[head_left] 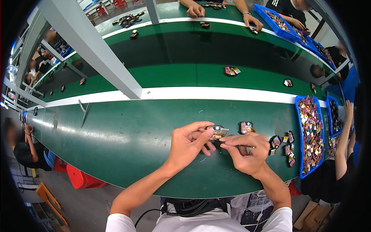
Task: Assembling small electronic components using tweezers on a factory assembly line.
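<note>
In my left hand (pixel 189 141) is a small electronic assembly (pixel 219 131) with a dark rim and silvery parts, pinched between thumb and fingers above the green table. My right hand (pixel 249 152) grips a thin dark tool (pixel 244 145) like a pen. Its tip meets the lower edge of the assembly; the exact contact is too small to make out. Just beyond my right hand lies another assembly (pixel 246 127) of the same kind. Several more, among them one assembly (pixel 275 142), lie to the right of that hand.
A blue tray (pixel 296 116) heaped with small assemblies stands at the right. Metal tweezers (pixel 85 114) lie at the left. Beyond a white rail (pixel 185 93) runs a green conveyor belt (pixel 162 73) carrying scattered assemblies. A grey post (pixel 92 50) rises at left. Co-workers sit around.
</note>
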`<control>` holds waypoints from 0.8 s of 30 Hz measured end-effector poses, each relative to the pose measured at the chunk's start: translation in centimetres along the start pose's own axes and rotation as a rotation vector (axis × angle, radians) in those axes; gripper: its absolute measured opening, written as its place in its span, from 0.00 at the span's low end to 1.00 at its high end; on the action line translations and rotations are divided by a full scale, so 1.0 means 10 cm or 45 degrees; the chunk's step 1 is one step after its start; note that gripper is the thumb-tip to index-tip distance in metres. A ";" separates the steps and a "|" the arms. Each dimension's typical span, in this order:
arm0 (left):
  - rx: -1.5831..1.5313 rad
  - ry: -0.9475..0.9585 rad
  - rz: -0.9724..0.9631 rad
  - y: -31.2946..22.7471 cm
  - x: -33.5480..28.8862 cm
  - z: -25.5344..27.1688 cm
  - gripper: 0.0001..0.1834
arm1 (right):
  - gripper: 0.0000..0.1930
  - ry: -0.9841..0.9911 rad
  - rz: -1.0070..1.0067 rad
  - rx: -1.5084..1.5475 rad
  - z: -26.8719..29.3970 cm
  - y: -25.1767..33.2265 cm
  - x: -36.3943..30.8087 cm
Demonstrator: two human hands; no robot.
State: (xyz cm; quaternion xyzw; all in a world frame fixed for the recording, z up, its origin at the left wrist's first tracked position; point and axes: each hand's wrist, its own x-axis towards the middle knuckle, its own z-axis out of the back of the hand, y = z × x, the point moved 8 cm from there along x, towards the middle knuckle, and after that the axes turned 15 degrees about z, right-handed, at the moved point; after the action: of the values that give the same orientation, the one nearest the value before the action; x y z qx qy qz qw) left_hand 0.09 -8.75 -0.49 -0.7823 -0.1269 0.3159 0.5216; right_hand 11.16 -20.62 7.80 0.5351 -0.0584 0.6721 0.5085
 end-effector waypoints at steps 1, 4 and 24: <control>0.001 0.002 0.000 0.00 0.00 -0.01 0.14 | 0.08 -0.001 -0.001 -0.002 0.00 0.00 -0.01; 0.016 0.007 -0.014 -0.02 0.00 -0.04 0.14 | 0.10 0.021 0.088 -0.079 0.00 0.06 -0.02; 1.057 -1.089 -0.372 -1.22 1.21 1.00 0.12 | 0.11 -0.224 0.155 -0.109 0.20 -0.04 0.02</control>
State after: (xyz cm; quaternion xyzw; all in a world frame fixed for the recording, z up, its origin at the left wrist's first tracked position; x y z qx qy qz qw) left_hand 4.71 10.22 3.46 -0.2924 -0.2972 0.5502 0.7235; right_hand 12.78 -21.58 8.60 0.5654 -0.1638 0.6489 0.4821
